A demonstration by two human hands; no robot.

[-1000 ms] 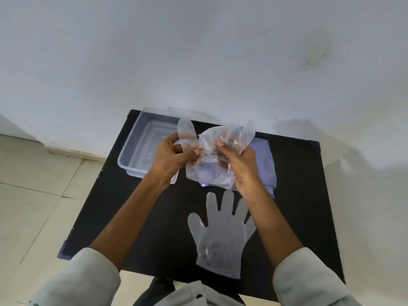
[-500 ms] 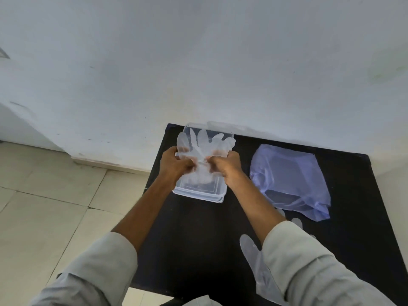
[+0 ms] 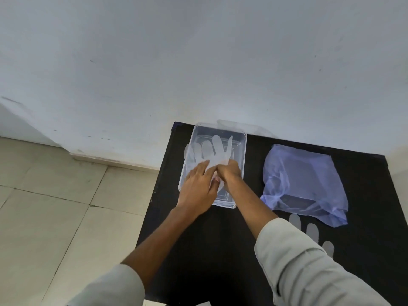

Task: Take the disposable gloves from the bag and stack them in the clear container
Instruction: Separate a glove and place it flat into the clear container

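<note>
gloves (image 3: 212,153): 2 | container (image 3: 244,151): 1 | bag (image 3: 304,182): 1 | hands (image 3: 198,184): 2

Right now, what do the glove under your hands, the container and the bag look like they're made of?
Glove: thin filmy plastic, cloudy, see-through. Container: rigid clear plastic, glossy, moulded rim. Bag: soft bluish-purple translucent plastic film, wrinkled and slumped. All likely; the exact plastics can't be told.

glove (image 3: 212,151) in container (image 3: 242,151), bag (image 3: 309,180) right of it, on table (image 3: 198,239)
</note>
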